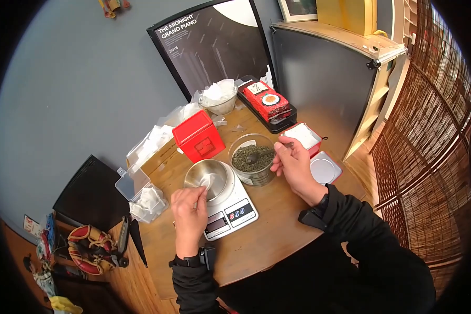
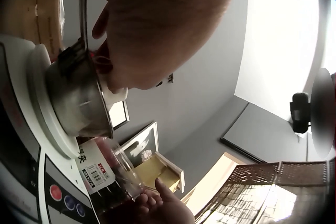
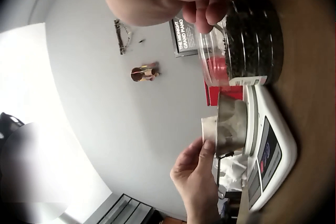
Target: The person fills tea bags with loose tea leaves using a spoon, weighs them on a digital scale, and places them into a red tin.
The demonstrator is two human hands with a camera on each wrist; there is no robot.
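Note:
A metal bowl (image 1: 196, 175) sits on the white kitchen scale (image 1: 238, 201). My left hand (image 1: 189, 212) is at its near rim, thumb and fingers pinching a thin white pouch (image 3: 209, 128) that stands partly inside the bowl. To the right is a clear jar (image 1: 259, 179) of dried green leaves (image 1: 246, 157). My right hand (image 1: 296, 168) is at the jar's right rim and holds a spoon, whose dark bowl (image 1: 252, 158) rests among the leaves. In the left wrist view, the metal bowl (image 2: 79, 95) is beside the left palm (image 2: 157, 29).
Behind the scale stands a red tin (image 1: 199, 137). White pouches fill a glass bowl (image 1: 222, 107) at the back and a plastic box (image 1: 149, 204) at the left. A black tray (image 1: 276, 127) carries a red package (image 1: 267, 99). An opened red-sided tin (image 1: 304, 137) and a lid (image 1: 325, 168) lie right.

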